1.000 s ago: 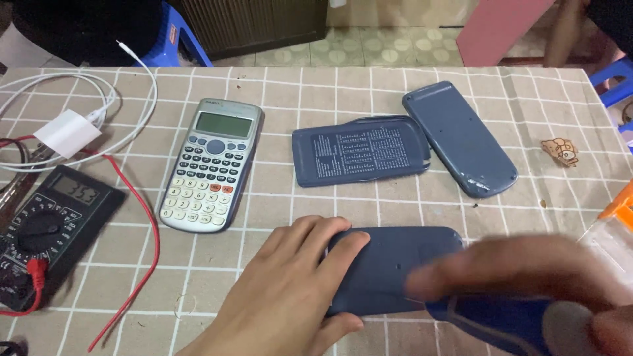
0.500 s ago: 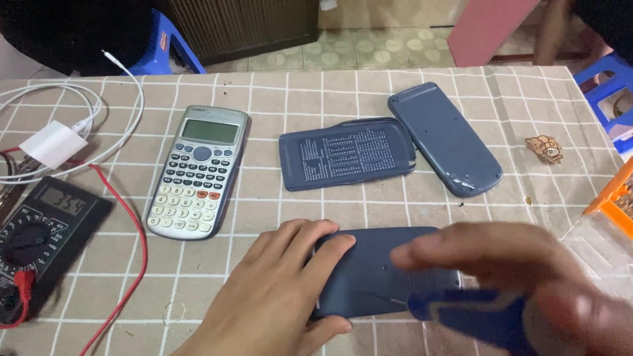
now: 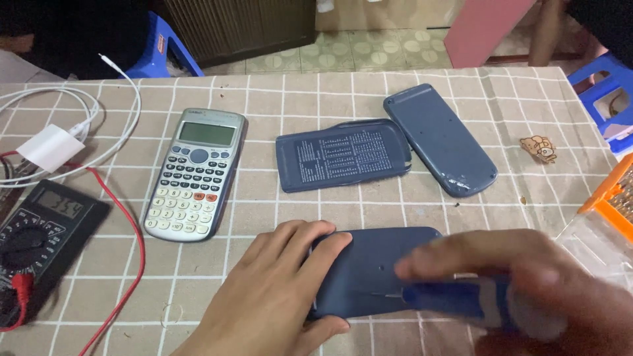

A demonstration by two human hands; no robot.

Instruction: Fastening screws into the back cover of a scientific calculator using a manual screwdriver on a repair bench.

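Note:
A dark blue calculator (image 3: 369, 264) lies face down near the table's front edge. My left hand (image 3: 273, 293) rests on its left end, fingers over the edge and thumb below. My right hand (image 3: 527, 283), blurred, grips a blue-handled screwdriver (image 3: 455, 300) whose thin tip touches the calculator's back. Further back lie two dark blue slide covers: one printed-side up (image 3: 343, 155), one plain (image 3: 438, 138) leaning over its right end. A silver calculator (image 3: 194, 175) lies face up to the left.
A black multimeter (image 3: 43, 231) with a red lead (image 3: 135, 244) sits at the left edge, beside a white charger and cable (image 3: 53, 145). An orange-and-clear parts box (image 3: 610, 211) is at the right. A small sticker (image 3: 537, 146) lies near it. Blue stools stand beyond the checked tablecloth (image 3: 264, 92).
The view has shifted slightly. My right hand with the screwdriver has edged left over the calculator's back. My left hand stays on the calculator's left end.

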